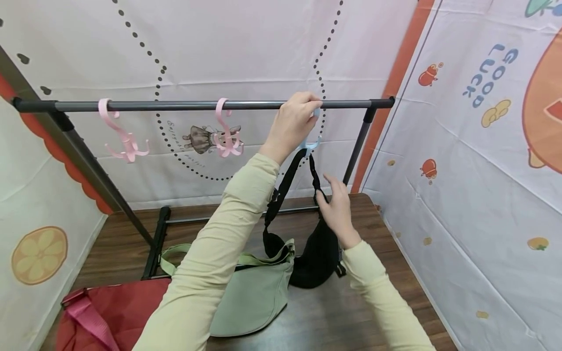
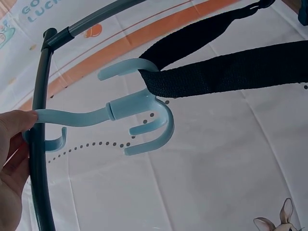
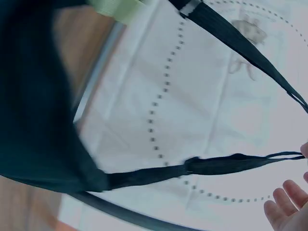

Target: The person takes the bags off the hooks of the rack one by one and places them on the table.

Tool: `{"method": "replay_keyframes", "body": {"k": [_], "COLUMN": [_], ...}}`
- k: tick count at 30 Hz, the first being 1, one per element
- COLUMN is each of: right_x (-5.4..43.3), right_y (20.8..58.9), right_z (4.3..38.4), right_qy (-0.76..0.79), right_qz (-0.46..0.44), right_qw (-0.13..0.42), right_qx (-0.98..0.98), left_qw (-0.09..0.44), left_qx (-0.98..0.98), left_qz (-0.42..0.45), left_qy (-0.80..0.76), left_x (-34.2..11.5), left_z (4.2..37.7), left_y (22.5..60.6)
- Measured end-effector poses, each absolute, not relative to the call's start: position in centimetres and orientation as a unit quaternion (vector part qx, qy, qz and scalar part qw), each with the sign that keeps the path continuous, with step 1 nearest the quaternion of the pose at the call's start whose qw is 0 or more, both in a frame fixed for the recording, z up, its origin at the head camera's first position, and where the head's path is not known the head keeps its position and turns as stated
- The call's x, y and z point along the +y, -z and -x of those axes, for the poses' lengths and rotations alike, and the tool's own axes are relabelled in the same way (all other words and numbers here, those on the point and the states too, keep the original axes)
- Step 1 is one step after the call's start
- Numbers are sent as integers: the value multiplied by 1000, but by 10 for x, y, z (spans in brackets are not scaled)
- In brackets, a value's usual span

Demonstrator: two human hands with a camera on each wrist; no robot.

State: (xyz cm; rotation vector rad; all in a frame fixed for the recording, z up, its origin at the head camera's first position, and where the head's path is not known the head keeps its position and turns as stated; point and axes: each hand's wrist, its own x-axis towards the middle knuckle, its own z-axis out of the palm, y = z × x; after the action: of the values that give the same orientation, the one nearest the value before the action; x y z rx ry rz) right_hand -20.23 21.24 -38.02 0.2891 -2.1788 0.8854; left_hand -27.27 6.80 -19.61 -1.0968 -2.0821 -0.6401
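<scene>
My left hand [image 1: 295, 122] is up at the rail and pinches the top of a light blue hook [image 2: 132, 103] where it bends over the bar. The strap of a black bag [image 1: 318, 256] loops over one prong of this hook. Below it the bag hangs down, low over the table, beside a green bag [image 1: 254, 297]. Beside the black strap [image 3: 216, 166], my right hand [image 1: 337, 209] has its fingers spread and grips nothing. Its fingertips also show at the edge of the right wrist view.
Two pink hooks, one at the left [image 1: 127, 141] and one near the middle [image 1: 226, 131], hang from the dark rail [image 1: 175, 106]. A red bag [image 1: 118, 312] lies at the front left of the wooden table [image 1: 351, 312]. Printed cloth walls [image 1: 439, 185] stand around the rack.
</scene>
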Motion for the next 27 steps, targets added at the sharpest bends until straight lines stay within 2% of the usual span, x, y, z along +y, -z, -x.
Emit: {"method": "replay_keyframes", "body": {"k": [4,11,20,27], "right_x": [208,202,205,213], "right_y": [360,346,333,306], "right_z": [226,250,250,249], "right_qy": [-346,-371,-384,-367], "right_qz": [-105,-96,-91,-150], "right_qw": [374,385,416,442], "right_qx": [-854,-839,-819,-805], "left_qw": [347,340,345,354], "left_qx": [-802,-808,-808,-807], "left_qz": [418,412,410,405], "left_qy": [250,249,245,244], "left_x": [68,69,71,70], "left_z": [272,269,268,268], "left_y": [195,194,195,196]}}
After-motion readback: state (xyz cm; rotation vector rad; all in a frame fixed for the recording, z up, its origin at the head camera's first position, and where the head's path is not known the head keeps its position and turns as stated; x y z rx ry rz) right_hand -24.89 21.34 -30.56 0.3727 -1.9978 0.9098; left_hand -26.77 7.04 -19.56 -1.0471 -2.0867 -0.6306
